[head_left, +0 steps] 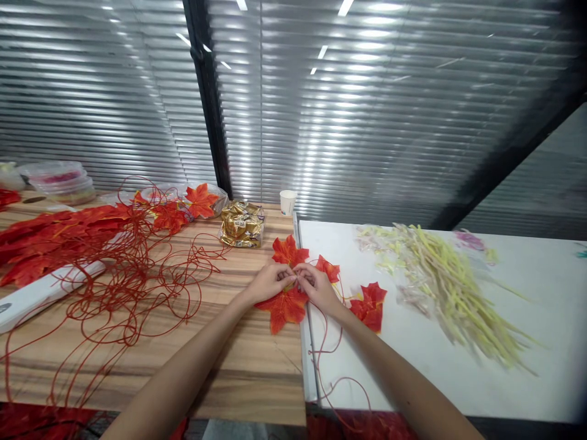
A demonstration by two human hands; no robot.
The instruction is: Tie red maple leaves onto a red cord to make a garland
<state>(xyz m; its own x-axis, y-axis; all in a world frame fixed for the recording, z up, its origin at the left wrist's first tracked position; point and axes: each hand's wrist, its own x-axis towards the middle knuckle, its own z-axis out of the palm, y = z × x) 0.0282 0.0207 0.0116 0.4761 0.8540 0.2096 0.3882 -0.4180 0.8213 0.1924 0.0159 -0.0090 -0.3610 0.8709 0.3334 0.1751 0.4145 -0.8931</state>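
Leaf [287, 310], red, at right edge of wooden tabletop [257, 382], under left hand [269, 283] and right hand [320, 288], both narrowed to fingertip pinches, presumably for fine control; pinched item too small to tell. Cord tangle [137, 241] lies left, perhaps avoiding snags.

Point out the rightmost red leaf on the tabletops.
The red leaf on the white table, right of the right hand; the others all sit farther left.

Through the head camera I can read no wording with certainty. Characters on the gold foil package [243, 232] are illegible to me; print on the paper cup [287, 200], low on its side, is too small to decipher.
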